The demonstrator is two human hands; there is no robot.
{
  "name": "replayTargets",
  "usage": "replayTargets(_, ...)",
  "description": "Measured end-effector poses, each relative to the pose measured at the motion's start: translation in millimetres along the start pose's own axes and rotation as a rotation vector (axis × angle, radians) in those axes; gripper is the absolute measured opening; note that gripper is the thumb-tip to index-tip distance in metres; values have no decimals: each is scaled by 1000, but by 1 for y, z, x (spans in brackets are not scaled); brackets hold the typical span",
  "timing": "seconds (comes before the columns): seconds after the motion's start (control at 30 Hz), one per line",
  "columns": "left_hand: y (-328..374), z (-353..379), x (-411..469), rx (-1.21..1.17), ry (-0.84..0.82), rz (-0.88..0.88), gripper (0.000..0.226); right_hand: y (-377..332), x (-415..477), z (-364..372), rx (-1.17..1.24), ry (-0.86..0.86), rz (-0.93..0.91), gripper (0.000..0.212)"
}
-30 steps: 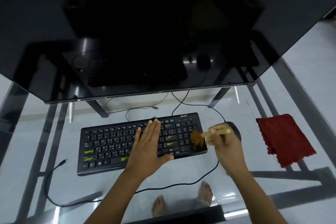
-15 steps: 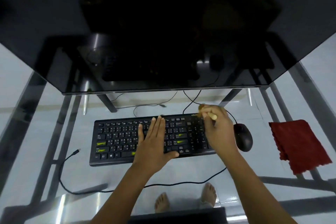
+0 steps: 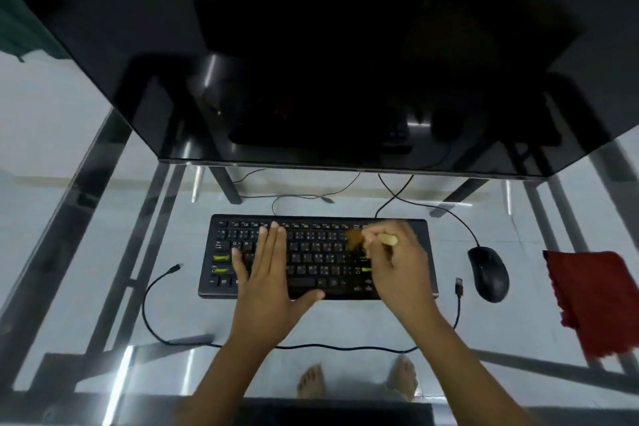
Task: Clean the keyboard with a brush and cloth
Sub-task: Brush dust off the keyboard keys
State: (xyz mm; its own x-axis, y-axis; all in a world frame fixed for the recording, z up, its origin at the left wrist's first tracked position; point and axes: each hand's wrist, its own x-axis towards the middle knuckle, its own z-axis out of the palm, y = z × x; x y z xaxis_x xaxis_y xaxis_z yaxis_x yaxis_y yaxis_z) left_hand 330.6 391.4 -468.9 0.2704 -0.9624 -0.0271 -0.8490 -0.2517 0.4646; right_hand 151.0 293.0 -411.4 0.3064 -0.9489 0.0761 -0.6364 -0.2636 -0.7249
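A black keyboard (image 3: 318, 254) with a few yellow-green marked keys lies on the glass desk (image 3: 103, 245). My left hand (image 3: 268, 273) rests flat on its left half, fingers straight. My right hand (image 3: 397, 263) grips a small wooden-handled brush (image 3: 358, 239) over the keyboard's right half; the brown bristles point left and touch the keys near the top rows. A red cloth (image 3: 594, 301) lies on the desk at the far right, away from both hands.
A black mouse (image 3: 489, 273) sits between the keyboard and the cloth. A large dark monitor (image 3: 311, 62) overhangs the back of the desk. A loose black cable (image 3: 311, 346) runs along the front, its USB plug (image 3: 459, 285) by the keyboard's right end. Bare feet show through the glass.
My left hand slid from the keyboard's middle to its left half. My right hand carried the brush from the top right corner leftward over the keys. The view shifted.
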Motion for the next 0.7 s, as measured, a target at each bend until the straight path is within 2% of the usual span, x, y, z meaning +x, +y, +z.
replayTargets(0.03,-4,-1,-2,-9,25,-18,107,2,-1,0,-3,-6,-4,11)
replayTargets(0.13,-20,-7,-8,-25,93,-84,107,1,-4,4,-96,-161,-70,13)
replayTargets(0.23,-40,-11,-13,-48,155,-150,108,-5,6,3,-14,-25,-11,11)
replayTargets(0.27,-47,-12,-15,-48,167,-175,108,-9,9,2,26,-49,-7,9)
replayTargets(0.4,-73,-15,-21,-36,184,-242,106,-23,17,13,23,-318,-44,12)
replayTargets(0.5,-87,-16,-23,-51,175,-247,107,-28,31,17,63,-150,-30,12)
replayTargets(0.6,-98,-14,-28,-71,143,-201,105,-33,32,26,99,-325,-20,9)
replayTargets(0.63,-99,-12,-30,-58,136,-175,102,-34,32,29,73,-322,-5,10)
replayTargets(0.7,-98,-11,-33,-47,132,-135,96,-41,37,35,50,-141,16,13)
